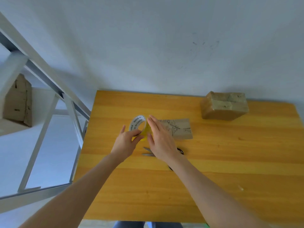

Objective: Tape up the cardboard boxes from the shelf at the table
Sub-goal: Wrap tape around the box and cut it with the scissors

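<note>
One wooden table [230,178]: orange-yellow top filling the lower right of my feed.
Metal shelf [41,74]: white frame standing just left of the table, its upper bars blurred.
Shelf box [18,102]: brown cardboard box upright on a shelf board at far left, well apart from the table.
Taped box [224,106]: chunky cardboard box wrapped in glossy tape, resting at the table's far right corner.
Flat box [179,129]: low cardboard box lying mid-table; the right hand [162,142] covers its left end from my angle.
Right hand: open, fingers straight and together, laid against the right side of the tape roll [139,125] as far as I can tell.
Left hand [125,142]: thumb and fingers pinch the roll's near rim, holding it on edge.
Tape roll: yellowish tape on a white core where I read "MADE IN CHINA", between both hands, just left of the flat box.
Scissors [148,152]: flat on the table under the right wrist; grey blades point left, a black handle shows right.
</note>
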### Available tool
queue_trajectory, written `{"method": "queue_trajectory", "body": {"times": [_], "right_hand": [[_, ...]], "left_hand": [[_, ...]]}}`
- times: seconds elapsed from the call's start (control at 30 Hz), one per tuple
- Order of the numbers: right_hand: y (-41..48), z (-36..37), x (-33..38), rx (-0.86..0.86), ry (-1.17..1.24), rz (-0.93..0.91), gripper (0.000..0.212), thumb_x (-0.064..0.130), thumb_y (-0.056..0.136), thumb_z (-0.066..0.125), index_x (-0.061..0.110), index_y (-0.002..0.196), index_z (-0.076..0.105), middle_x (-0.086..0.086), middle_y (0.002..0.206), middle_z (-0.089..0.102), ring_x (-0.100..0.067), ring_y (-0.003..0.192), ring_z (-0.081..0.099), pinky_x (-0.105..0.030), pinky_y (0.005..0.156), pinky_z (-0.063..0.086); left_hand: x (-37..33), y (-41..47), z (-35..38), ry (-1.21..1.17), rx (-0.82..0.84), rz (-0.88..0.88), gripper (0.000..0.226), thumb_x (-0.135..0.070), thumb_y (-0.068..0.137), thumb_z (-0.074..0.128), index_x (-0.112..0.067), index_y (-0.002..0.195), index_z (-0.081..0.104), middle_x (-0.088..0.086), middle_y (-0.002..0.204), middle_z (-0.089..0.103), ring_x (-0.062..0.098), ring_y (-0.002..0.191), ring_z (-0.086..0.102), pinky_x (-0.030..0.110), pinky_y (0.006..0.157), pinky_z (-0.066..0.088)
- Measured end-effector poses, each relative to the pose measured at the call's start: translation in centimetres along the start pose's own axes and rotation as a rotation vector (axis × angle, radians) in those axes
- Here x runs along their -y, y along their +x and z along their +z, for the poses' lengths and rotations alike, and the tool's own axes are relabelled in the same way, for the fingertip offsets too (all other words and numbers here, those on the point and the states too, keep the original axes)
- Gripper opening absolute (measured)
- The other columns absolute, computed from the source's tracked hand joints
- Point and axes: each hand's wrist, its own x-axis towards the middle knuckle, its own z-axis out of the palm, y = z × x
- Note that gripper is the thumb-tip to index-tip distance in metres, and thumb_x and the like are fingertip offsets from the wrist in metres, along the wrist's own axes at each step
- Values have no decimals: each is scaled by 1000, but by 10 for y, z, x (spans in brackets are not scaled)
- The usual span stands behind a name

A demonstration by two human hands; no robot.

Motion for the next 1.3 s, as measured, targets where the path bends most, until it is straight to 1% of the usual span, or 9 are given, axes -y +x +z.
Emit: {"method": "queue_trajectory", "body": {"times": [0.2,0.27,0.37,0.53,0.8,0.97,1.07,1.17,1.3], "right_hand": [[11,-1,22,-147,-4,-31,45,14,102,44,2,145,42,-11,149,45,-27,134,47,-36,89,53],[11,0,24,-193,-33,-45,43,17,101,40,-1,139,49,-14,143,52,-30,129,53,-36,87,54],[12,0,23,-254,-87,-100,42,13,97,39,-4,131,57,-16,134,59,-32,123,58,-41,95,52],[16,-5,19,-356,-96,-96,34,-8,79,61,-2,112,69,-14,111,71,-30,100,69,-50,90,55],[23,-16,20,-383,-45,-141,19,-8,78,69,2,94,71,-9,79,70,-27,58,64,-35,40,49],[27,-20,21,-286,77,-26,6,1,93,58,5,95,61,-5,79,64,-23,63,60,-43,51,51],[32,-28,21,-137,286,139,15,1,89,66,7,101,60,-2,90,68,-13,81,63,-26,73,54],[37,-40,19,3,403,220,20,3,89,68,13,100,55,-2,90,68,-10,81,62,-8,72,45],[38,-47,21,142,350,223,13,6,97,55,14,100,45,3,84,54,-9,76,53,-27,70,46]], "left_hand": [[-15,5,-18,-296,-17,-46,28,-11,92,62,-7,67,50,-7,56,44,12,56,43,25,108,25],[-20,5,-20,-378,3,-62,30,-9,91,62,-5,66,48,-10,54,38,8,54,35,26,82,36],[-27,6,-23,-467,45,-57,32,-5,91,61,3,66,42,1,58,32,11,57,27,27,56,24],[-27,5,-27,-483,113,-52,43,-5,90,63,-9,60,34,-9,55,25,11,56,22,22,51,19],[-19,6,-35,-517,174,-62,28,-14,91,65,13,86,60,7,71,42,17,69,32,31,63,26],[-17,5,-39,-476,201,-49,25,-7,92,62,13,79,58,7,68,35,13,60,27,21,52,21],[-11,5,-41,-469,225,-62,22,-7,92,62,14,83,61,3,66,39,9,59,30,22,53,24],[-8,5,-45,-448,268,-49,18,-9,91,63,9,93,67,3,75,50,11,67,38,26,60,30],[-13,7,-49,-415,291,-29,19,-7,91,63,11,83,64,0,65,41,4,56,30,19,52,25]]}}
